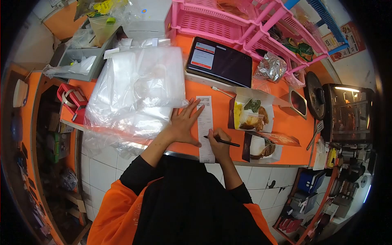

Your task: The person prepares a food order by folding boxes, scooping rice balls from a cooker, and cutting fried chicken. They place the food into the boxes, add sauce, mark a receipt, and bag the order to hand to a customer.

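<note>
A long printed receipt [206, 118] lies on the orange counter in front of me. My left hand [184, 125] is spread flat, its fingertips and thumb on the receipt's left edge. In my right hand [219, 145] a black pen [228, 142] is gripped, its tip at the receipt's middle. Two opened food boxes are to the right: the farther food box [263, 126] holds rice, chicken, greens and something yellow, and the nearer food box [246, 152] holds rice and a browned piece. A stack of clear plastic bags [139, 81] is just left of my left hand.
A tablet [220, 61] stands behind the receipt, below a pink plastic rack [212, 25]. A red tape dispenser [72, 102] is at the left. At the right are a foil bundle [270, 67], a dark lid [315, 96] and a lit glass-fronted cabinet [350, 114]. The counter's front edge [179, 155] runs before me.
</note>
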A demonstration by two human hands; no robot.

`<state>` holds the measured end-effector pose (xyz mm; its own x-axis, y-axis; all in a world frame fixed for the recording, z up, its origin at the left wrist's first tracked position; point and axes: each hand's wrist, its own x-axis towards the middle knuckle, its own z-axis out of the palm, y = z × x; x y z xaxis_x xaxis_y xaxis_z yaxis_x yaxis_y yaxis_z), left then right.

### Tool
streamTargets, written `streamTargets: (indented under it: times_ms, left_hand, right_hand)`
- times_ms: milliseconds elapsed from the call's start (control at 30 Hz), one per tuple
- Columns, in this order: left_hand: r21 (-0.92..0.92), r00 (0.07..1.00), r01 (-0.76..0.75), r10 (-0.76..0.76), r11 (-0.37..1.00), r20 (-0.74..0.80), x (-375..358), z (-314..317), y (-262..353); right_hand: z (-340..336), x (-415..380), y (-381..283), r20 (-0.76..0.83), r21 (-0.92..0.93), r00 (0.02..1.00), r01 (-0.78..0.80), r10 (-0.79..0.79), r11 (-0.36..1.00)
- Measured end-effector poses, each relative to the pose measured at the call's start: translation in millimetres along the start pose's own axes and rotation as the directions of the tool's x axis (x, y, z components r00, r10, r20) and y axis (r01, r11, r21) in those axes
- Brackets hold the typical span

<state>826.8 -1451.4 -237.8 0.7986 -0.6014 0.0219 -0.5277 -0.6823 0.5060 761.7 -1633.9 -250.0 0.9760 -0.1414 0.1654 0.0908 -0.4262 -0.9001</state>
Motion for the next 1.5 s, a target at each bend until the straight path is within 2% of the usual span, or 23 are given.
streamTargets:
  times_ms: [100, 200, 300, 400, 500, 567, 600, 633, 700, 800, 867, 900, 933, 967, 1000, 1067, 1133, 1167, 1233, 1267, 1367, 1467, 1500]
  left_hand:
    - [0.007, 1.000, -0.004, 0.004, 1.000, -0.003, -1, 0, 0]
    - [0.007, 1.000, -0.003, 0.003, 1.000, -0.006, 0, 2, -1]
    - [0.011, 1.000, 0.010, -0.010, 1.000, 0.022, 1, -1, 1]
    - [0.023, 0.998, 0.045, -0.046, 0.999, 0.043, 4, -3, 2]
    - [0.003, 0.996, 0.089, -0.089, 0.996, -0.001, 15, 7, -1]
    - [-0.052, 0.991, 0.132, -0.133, 0.990, -0.010, 27, 7, -2]
    - [-0.142, 0.990, 0.099, -0.112, 0.985, -0.087, 32, 8, -5]
    - [-0.234, 0.981, 0.055, -0.096, 0.971, -0.170, 34, 9, -6]
    - [-0.404, 0.940, -0.061, -0.083, 0.913, -0.330, 41, 9, -3]
    - [-0.254, 0.885, -0.067, -0.060, 0.965, -0.462, 36, 15, 17]
    - [-0.210, 0.872, -0.003, -0.100, 0.978, -0.480, 23, 14, 49]
    - [-0.187, 0.863, 0.032, -0.122, 0.982, -0.490, 21, 7, 66]
    - [-0.274, 0.834, -0.085, -0.082, 0.958, -0.546, 22, -6, 91]
    - [-0.294, 0.862, -0.142, -0.028, 0.945, -0.507, 25, -19, 114]
    - [-0.318, 0.884, -0.195, 0.025, 0.928, -0.468, 29, -31, 137]
    - [-0.307, 0.901, -0.288, 0.148, 0.907, -0.408, 47, -25, 165]
    - [-0.222, 0.890, -0.377, 0.286, 0.899, -0.355, 71, -6, 177]
    - [-0.387, 0.951, -0.284, 0.207, 0.877, -0.229, 77, 4, 182]
    - [-0.647, 0.995, -0.021, 0.079, 0.762, 0.061, 88, 28, 189]
    - [-0.891, 0.986, -0.152, -0.002, 0.429, -0.170, 90, 50, 198]
    - [-0.914, 0.824, -0.307, -0.407, 0.265, -0.395, 107, 83, 236]
    - [-0.821, 0.710, -0.296, -0.462, 0.488, -0.531, 110, 96, 251]
    - [-0.849, 0.733, -0.241, -0.485, 0.470, -0.476, 109, 88, 252]
  right_hand:
    - [-4, -7, 1, 0.087, -0.091, 0.992, 0.101, -0.093, 0.991]
    - [-10, -15, 4, -0.021, -0.015, 0.999, -0.038, 0.037, 0.999]
    - [-16, -24, 1, 0.125, -0.123, 0.989, 0.100, -0.084, 0.987]
    - [-21, -22, 5, -0.050, 0.094, 0.983, -0.169, 0.175, 0.981]
    - [-12, 2, -15, -0.096, -0.058, 0.994, 0.050, -0.056, 0.997]
    - [0, 16, -11, -0.022, -0.328, 0.968, 0.230, -0.251, 0.916]
    - [5, 22, -7, 0.031, -0.454, 0.942, 0.310, -0.333, 0.835]
    - [10, 27, -3, 0.055, -0.586, 0.944, 0.295, -0.326, 0.755]
    - [8, 25, -6, 0.051, -0.657, 0.934, 0.298, -0.353, 0.693]
    - [-27, -5, -45, 0.035, -0.286, 0.926, 0.370, -0.377, 0.884]
    - [-89, -22, -70, 0.024, -0.280, 0.814, 0.563, -0.581, 0.777]
    - [-122, -32, -50, -0.041, -0.411, 0.759, 0.580, -0.650, 0.703]
    - [-162, -31, -53, -0.125, -0.566, 0.709, 0.524, -0.695, 0.636]
    - [-195, -36, -29, -0.392, -0.546, 0.737, 0.295, -0.550, 0.784]
    - [-232, -28, -28, -0.449, -0.726, 0.709, 0.065, -0.543, 0.684]
    - [-283, -5, -27, -0.427, -0.716, 0.821, -0.050, -0.380, 0.697]
    - [-332, 1, 19, -0.141, -0.477, 0.984, 0.033, -0.113, 0.878]
    - [-343, 6, 41, 0.050, -0.332, 0.999, 0.028, -0.012, 0.943]
    - [-341, 13, 70, 0.069, 0.030, 0.995, -0.070, 0.067, 0.997]
    - [-337, 16, 80, 0.097, 0.214, 0.989, -0.128, 0.109, 0.968]
    - [-298, 21, 51, -0.077, 0.483, 0.986, -0.092, 0.147, 0.871]
    - [-259, 22, 57, -0.214, 0.611, 0.957, -0.023, 0.194, 0.791]
    - [-256, 23, 62, -0.228, 0.595, 0.953, -0.025, 0.198, 0.803]
